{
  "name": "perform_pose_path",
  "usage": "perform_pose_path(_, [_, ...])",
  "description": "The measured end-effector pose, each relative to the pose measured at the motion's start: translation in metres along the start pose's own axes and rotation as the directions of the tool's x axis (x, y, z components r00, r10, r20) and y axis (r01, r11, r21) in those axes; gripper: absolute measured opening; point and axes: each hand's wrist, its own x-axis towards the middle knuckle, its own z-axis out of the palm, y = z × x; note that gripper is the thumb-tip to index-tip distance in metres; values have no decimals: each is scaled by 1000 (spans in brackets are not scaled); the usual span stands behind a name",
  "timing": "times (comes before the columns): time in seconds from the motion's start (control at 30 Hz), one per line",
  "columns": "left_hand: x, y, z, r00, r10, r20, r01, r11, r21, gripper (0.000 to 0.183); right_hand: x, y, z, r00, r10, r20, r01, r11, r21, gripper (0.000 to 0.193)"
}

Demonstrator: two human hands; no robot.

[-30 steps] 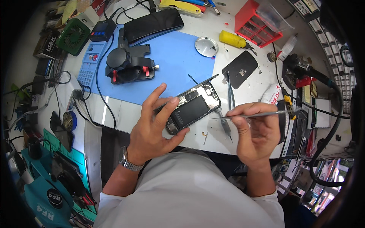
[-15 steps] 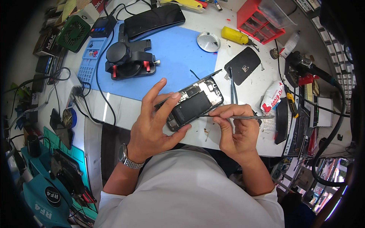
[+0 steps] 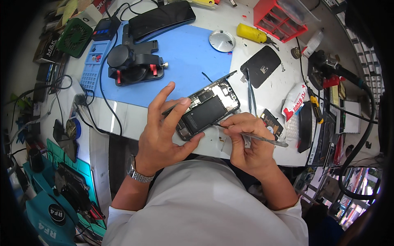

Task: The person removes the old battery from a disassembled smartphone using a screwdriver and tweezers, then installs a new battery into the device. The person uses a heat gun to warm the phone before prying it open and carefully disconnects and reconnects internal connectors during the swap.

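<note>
An opened smartphone [image 3: 207,111], its black battery and circuit board exposed, lies tilted in front of me. My left hand [image 3: 160,131] holds it by its edges, thumb at the near side and fingers over the far side. A thin metal pry tool [image 3: 269,140] is pinched in my right hand [image 3: 250,143]. The tool's tip meets the phone's near edge beside the battery; whether it is under the battery I cannot tell. Just beyond my right hand lie metal tweezers [image 3: 250,96] and a small dark part with a printed face [image 3: 271,123].
A blue mat [image 3: 184,53] carries a black clamp stand [image 3: 135,65] and a round metal dish [image 3: 222,41]. Farther right are a black back panel [image 3: 261,66], a yellow bottle [image 3: 251,33] and a red drawer box [image 3: 279,20]. Cables [image 3: 107,78] cross the left side.
The pry tool has tilted, its outer end swinging toward me, and my right hand has turned with it. The dark part near that hand shows more. The whole view has shifted slightly.
</note>
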Motion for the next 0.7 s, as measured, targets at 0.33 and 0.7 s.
perform_pose_path(0.33, [-1, -3, 0, 1000, 1, 5, -1, 1000, 7, 108, -10, 2, -4, 986, -156, 52, 161, 981, -104, 32])
perform_pose_path(0.7, [2, 0, 0, 999, 8, -42, -9, 1000, -9, 101, -27, 7, -10, 953, -260, 156, 280, 952, -123, 23])
